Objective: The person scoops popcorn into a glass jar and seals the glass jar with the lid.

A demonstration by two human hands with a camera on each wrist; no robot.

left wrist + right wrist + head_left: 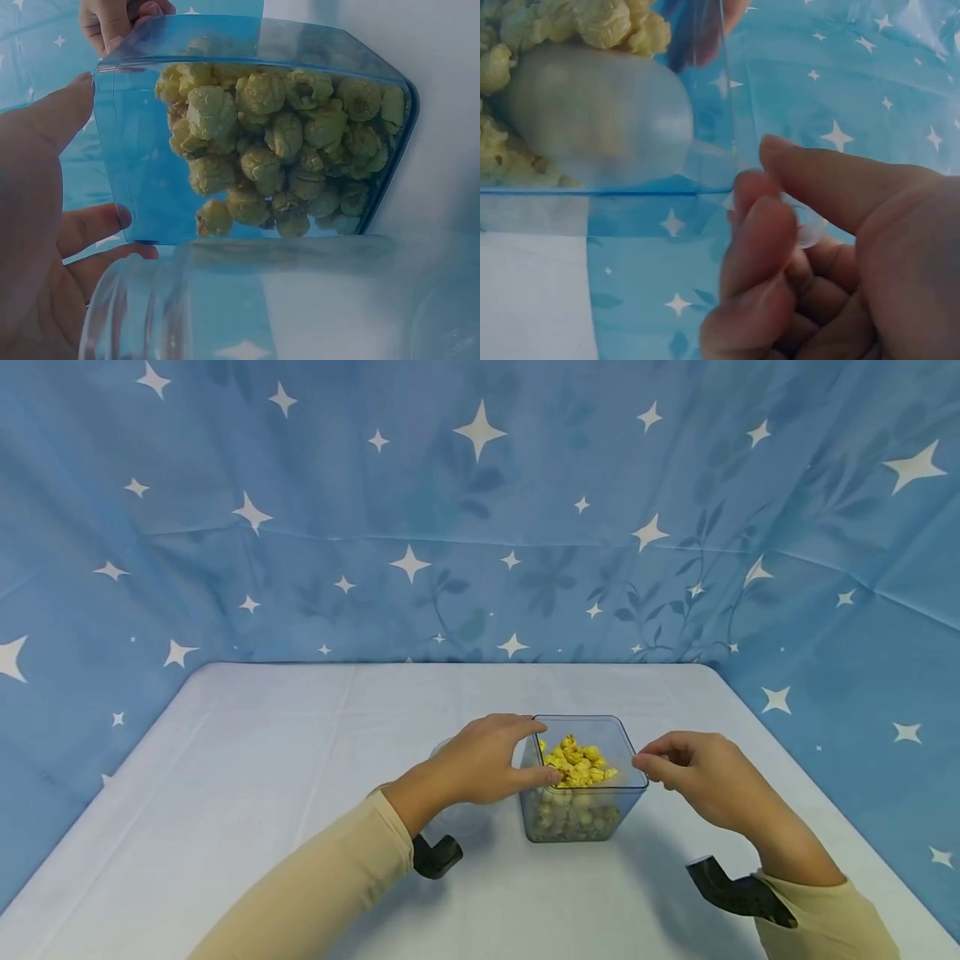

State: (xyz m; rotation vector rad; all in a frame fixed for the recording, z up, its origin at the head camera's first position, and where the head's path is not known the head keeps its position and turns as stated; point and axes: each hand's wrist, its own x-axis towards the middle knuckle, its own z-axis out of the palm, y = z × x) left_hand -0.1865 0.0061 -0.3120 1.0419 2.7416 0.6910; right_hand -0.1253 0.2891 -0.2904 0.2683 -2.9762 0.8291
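A clear, blue-tinted plastic box (570,814) stands on the table, partly filled with yellow popcorn (576,763). My left hand (487,760) holds the box by its left side, thumb at the near edge and fingers toward the back corner. At the right rim, my right hand (701,777) pinches the short handle of a translucent scoop (615,120) between thumb and fingers. The scoop's bowl lies inside the box against the popcorn, seen through the wall in the right wrist view. In the head view the scoop can hardly be made out.
A clear jar (262,300) with a threaded neck stands left of the box, mostly hidden behind my left hand in the head view. A white cloth covers the table (262,760). Behind it hangs a blue curtain (420,510) with white stars.
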